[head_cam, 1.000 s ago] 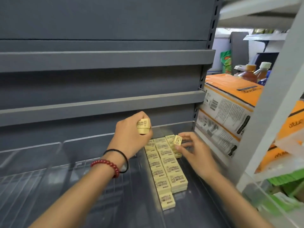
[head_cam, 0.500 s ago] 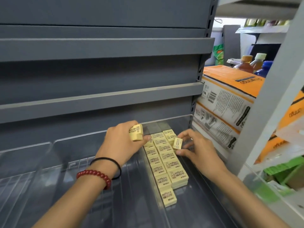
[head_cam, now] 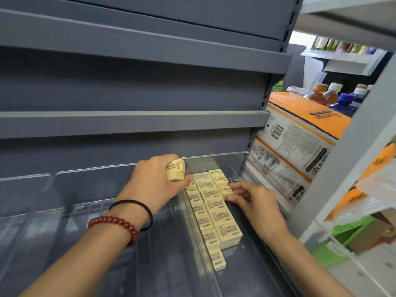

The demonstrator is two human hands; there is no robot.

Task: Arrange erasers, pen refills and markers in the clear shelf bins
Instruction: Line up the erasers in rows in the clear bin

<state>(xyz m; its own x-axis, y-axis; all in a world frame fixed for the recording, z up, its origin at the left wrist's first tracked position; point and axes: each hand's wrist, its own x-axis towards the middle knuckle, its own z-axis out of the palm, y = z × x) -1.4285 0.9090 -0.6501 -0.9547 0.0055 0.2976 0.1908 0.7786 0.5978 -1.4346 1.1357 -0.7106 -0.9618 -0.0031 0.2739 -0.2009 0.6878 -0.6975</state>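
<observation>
Yellow erasers (head_cam: 211,213) with brown print lie packed in straight rows inside the rightmost clear bin (head_cam: 225,160). They run from near its rear wall toward the front edge along the bin's left side, and part of the block is two layers deep. A single eraser ends the line nearest the front. The left hand (head_cam: 153,186), with a red bead bracelet (head_cam: 115,225) and a black band (head_cam: 137,205) on its wrist, hovers over the rear left of the rows. Its fingers are curled round a small stack of loose erasers (head_cam: 176,169), and the thumb tip touches the packed ones below. The right hand (head_cam: 257,203) rests low at the right edge of the rows, thumb and forefinger pinching one eraser (head_cam: 225,190) that sits against its neighbours. Grey metal shelf boards (head_cam: 128,123) rise behind and above the bin. Beyond the bin's right wall stand stacked orange-and-white cartons (head_cam: 300,142), with capped bottles (head_cam: 334,95) behind them.
</observation>
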